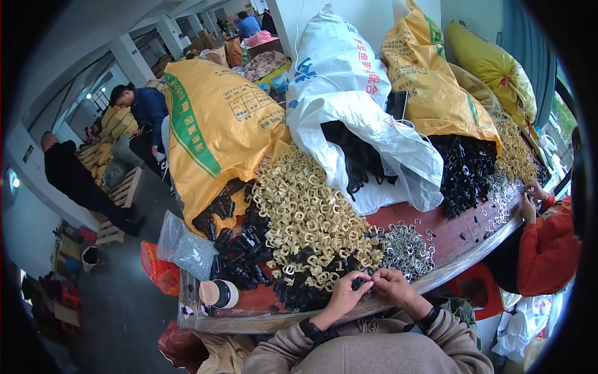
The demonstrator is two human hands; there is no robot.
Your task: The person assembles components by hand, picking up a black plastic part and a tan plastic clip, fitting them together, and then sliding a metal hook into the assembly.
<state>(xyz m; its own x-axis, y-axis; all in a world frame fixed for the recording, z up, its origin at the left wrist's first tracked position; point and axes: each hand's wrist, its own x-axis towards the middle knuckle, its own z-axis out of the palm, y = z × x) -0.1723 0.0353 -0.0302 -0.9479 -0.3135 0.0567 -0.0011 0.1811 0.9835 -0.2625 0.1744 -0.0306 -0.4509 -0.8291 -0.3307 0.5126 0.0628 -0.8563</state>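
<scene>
Near the table's front edge my two hands meet, fingertips almost touching. My left hand (pixel 346 297) is closed round a small black plastic part (pixel 358 283), whose hollow end shows. My right hand (pixel 395 289) pinches close against that part; what lies between its fingers is too small to make out. Just beyond my hands spreads a heap of beige, ring-shaped pieces (pixel 311 212). Small silver metal hooks (pixel 408 252) form a pile beyond my right hand. More black plastic parts (pixel 243 249) lie left of the beige heap and along its near side.
Large yellow (pixel 224 118) and white (pixel 339 68) woven sacks slump across the back. A lidded jar (pixel 219 293) and a bag of small pale pieces (pixel 193 254) stand at the left. A person in red (pixel 548 243) works at the right; others are behind, left.
</scene>
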